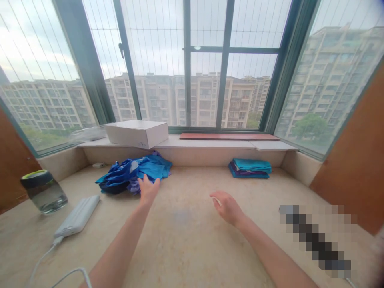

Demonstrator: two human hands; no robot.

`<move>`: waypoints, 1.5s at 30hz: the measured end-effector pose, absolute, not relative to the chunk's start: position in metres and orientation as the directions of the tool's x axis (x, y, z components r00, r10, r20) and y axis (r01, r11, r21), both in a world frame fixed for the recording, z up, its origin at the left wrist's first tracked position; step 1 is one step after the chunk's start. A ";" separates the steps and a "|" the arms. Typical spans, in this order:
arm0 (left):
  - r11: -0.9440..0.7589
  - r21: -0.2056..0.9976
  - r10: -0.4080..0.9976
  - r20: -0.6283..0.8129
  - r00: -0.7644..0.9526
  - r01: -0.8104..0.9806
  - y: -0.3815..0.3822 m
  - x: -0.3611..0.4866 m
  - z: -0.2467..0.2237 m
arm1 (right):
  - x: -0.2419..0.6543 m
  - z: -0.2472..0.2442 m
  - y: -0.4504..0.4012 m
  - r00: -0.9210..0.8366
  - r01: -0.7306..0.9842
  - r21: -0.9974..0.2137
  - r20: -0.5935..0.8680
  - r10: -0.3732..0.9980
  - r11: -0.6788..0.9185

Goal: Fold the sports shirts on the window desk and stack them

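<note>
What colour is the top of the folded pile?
The folded pile is turquoise on top, seen best in the head view.

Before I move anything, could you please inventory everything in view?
Counter: 1, beige, foreground
Windows: several panes, green frames, back
Ledge: 1, white, below windows
Cloth pile: 1, blue, purple, back left
Folded stack: 1, teal, blue, purple, back right
Box: 1, white, ledge's left
Wrapping: 1, clear, ledge
Strip: 1, reddish, on ledge
Small object: 1, white, back left
Bottle: 1, clear, far left
Flat device: 1, white, left
Cable: count unclear, white, front left
Pixelated item: 1, dark, front right
Panels: 2, brown, both sides
Buildings: several, beige, outside
Trees: several, green, outside
Left hand: 1, bare, at cloth pile
Right hand: 1, bare, centre right
</note>
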State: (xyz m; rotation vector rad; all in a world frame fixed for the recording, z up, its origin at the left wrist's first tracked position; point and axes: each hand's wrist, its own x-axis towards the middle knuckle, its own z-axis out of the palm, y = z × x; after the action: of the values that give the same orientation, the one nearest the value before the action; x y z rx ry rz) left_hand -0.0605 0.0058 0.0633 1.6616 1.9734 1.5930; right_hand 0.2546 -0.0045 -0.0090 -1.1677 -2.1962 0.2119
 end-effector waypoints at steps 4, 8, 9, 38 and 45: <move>-0.257 0.644 0.755 0.599 -0.267 0.720 0.014 -0.045 0.025 | 0.290 -0.003 0.046 -0.163 0.945 -0.210 0.361 0.918 0.251; -0.467 0.450 0.712 0.702 0.021 0.761 0.010 -0.030 -0.008 | 0.343 0.016 0.099 0.060 0.983 -0.184 0.325 0.944 0.000; -0.496 0.415 0.706 0.704 0.076 0.763 0.008 -0.026 -0.012 | 0.356 0.020 0.109 0.104 0.982 -0.183 0.310 0.945 -0.048; -0.666 0.463 0.744 0.478 0.468 0.585 -0.011 0.010 -0.017 | 0.217 0.023 -0.026 -0.347 -0.226 -0.934 0.344 0.873 0.278; -0.563 0.662 0.825 0.483 0.293 0.495 -0.009 0.010 -0.008 | 0.223 0.001 -0.043 -0.522 0.300 -0.730 0.413 0.746 0.614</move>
State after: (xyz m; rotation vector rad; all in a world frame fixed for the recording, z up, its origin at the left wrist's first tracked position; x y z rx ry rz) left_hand 0.0104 -0.0095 -0.0083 2.1814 1.1855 1.1671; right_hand 0.2230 -0.0431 0.0009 -0.8201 -2.1004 0.7729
